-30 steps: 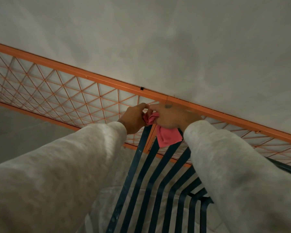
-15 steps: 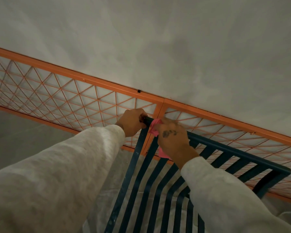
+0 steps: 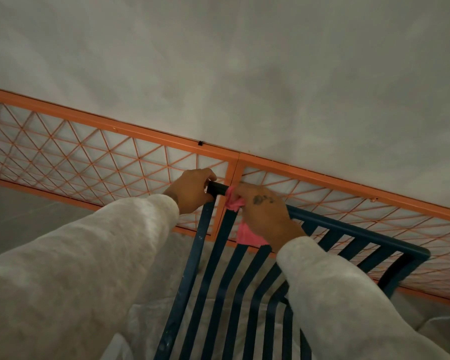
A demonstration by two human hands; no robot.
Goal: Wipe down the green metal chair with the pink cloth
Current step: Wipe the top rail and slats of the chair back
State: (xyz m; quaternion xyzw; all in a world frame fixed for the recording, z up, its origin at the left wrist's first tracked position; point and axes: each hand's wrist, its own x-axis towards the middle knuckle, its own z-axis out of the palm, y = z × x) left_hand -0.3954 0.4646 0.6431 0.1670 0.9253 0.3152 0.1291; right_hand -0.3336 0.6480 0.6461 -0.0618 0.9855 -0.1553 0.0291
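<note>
Chair: the dark green metal chair with flat slats (image 3: 353, 228) stands in front of an orange metal lattice fence (image 3: 89, 119), and its top rail slopes down to the right.
Left hand: the left hand (image 3: 192, 190) grips the left corner of the top rail, with the fingers curled round it.
Right hand: the right hand (image 3: 265, 214) holds the soft pink cloth (image 3: 247, 236) wrapped on the rail, just beside the left hand.
Handling: the chair looks stiff and rather heavy, so the corner is a good place to steady it. The cloth is light and limp, so it probably needs a closed grip round the rail.
</note>
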